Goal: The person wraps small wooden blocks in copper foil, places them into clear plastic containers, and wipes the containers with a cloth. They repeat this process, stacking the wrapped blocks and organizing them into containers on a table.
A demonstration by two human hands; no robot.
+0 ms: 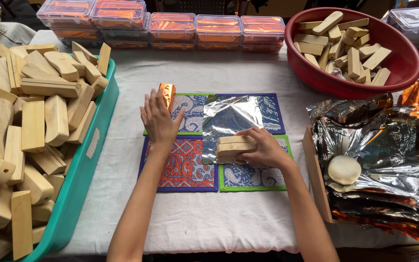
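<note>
My right hand [264, 148] grips a stack of pale wooden blocks [233, 146] lying at the near edge of a silver foil sheet [229, 119]. The foil is spread over patterned cloth mats [185, 167] in the middle of the table. My left hand [158, 119] rests on the mats to the left, its fingertips touching a small orange foil-wrapped piece [167, 93] that stands upright. Whether the left hand grips that piece or only touches it is unclear.
A teal tray [98, 145] heaped with wooden blocks fills the left. A red basin [403, 63] of blocks sits at the back right. A pile of crumpled foil sheets [389, 160] with a round pale disc [344, 170] lies right. Clear lidded boxes [170, 26] line the back.
</note>
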